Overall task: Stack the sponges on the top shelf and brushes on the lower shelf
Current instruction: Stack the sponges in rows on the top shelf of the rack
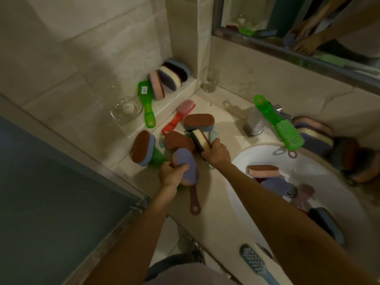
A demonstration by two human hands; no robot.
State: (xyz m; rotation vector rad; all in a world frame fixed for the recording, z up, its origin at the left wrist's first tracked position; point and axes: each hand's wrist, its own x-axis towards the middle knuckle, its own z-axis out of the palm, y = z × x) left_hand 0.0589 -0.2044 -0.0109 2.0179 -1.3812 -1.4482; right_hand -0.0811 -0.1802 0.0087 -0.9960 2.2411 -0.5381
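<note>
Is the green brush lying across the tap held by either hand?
No, the green brush lies free across the tap; the left hand grips a purple sponge and the right hand a yellow-and-dark sponge.

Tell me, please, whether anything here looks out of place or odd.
Yes. A green brush lies tilted across the faucet, its bristles over the sink. A pink-and-brown sponge lies inside the basin. A second green brush rests on the upper ledge beside stacked sponges, seemingly the wrong shelf.
</note>
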